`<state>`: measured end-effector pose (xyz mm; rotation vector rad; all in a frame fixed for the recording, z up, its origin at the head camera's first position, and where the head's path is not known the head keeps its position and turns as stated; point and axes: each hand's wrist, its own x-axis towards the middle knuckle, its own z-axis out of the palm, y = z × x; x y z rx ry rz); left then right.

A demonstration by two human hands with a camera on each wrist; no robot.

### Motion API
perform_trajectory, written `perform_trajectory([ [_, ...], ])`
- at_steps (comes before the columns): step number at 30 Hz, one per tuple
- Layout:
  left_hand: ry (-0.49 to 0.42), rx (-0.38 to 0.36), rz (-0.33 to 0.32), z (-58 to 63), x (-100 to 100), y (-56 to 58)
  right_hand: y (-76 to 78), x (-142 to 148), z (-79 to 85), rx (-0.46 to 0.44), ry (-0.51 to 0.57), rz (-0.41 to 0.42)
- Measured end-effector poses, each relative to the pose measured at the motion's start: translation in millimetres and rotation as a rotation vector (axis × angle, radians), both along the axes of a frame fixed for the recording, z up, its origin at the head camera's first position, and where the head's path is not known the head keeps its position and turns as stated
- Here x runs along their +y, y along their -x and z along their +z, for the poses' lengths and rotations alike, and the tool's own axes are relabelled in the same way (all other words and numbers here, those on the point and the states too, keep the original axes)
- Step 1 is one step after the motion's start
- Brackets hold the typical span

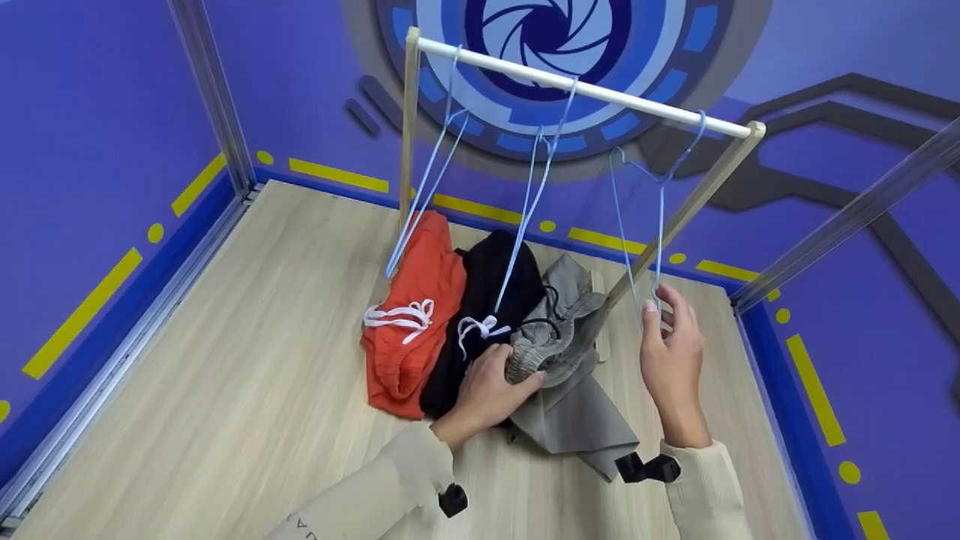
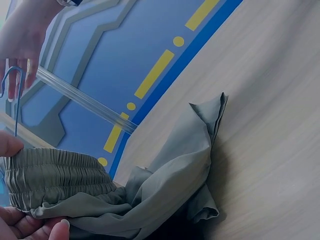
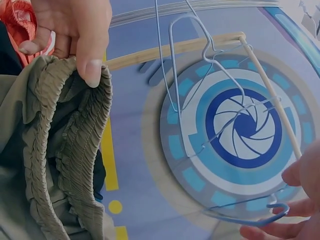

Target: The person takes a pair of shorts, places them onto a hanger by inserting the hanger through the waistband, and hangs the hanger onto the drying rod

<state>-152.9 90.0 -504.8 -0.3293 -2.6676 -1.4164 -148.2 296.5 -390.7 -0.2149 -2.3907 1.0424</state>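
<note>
Grey elastic-waist pants (image 1: 592, 412) with a dark drawstring lie bunched under the rack, and my left hand (image 1: 491, 386) grips their waistband. In the right wrist view, the waistband (image 3: 37, 165) gapes open below the left thumb. My right hand (image 1: 675, 367) pinches the lower end of a blue wire hanger (image 1: 661, 225), hooked near the right end of the rail. That hanger (image 3: 250, 220) bears no garment. Left of the grey pants lie a black garment (image 1: 499, 262) and an orange-red garment (image 1: 427, 262), both with white drawstrings.
A rack with a white rail (image 1: 585, 88) and wooden posts stands before the patterned wall. Two other blue hangers, the middle hanger (image 1: 525, 217) and left hanger (image 1: 424, 195), hang from it. The wood-grain tabletop (image 1: 247, 337) is bordered by blue panels and metal corner profiles (image 1: 217, 97).
</note>
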Motion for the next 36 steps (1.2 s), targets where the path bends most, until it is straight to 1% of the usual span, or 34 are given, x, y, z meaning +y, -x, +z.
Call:
perform_trajectory([
  [7,-0.009,0.003,0.001,-0.4,-1,0.0,5.2,2,-1.9,-0.05,0.005,0.001],
  [15,-0.017,-0.016,0.003,-0.8,-2,0.1,10.8,1,-5.1,-0.151,0.042,0.041],
  [22,-0.017,-0.012,-0.007,-1.3,-3,0.1,16.8,-2,-7.4,-0.127,0.064,0.077],
  [26,-0.023,-0.007,-0.007,-1.6,-3,0.6,18.7,-4,-6.0,-0.133,0.118,0.1],
  [29,-0.03,-0.006,-0.011,-2.3,-3,0.9,17.9,-9,-0.4,-0.123,0.174,0.119],
  [31,-0.034,-0.006,-0.014,-3.0,-3,1.0,15.5,-15,5.4,-0.108,0.191,0.131],
  [36,-0.035,0.001,-0.012,-3.7,-3,1.0,9.1,-26,17.1,-0.06,0.157,0.132],
])
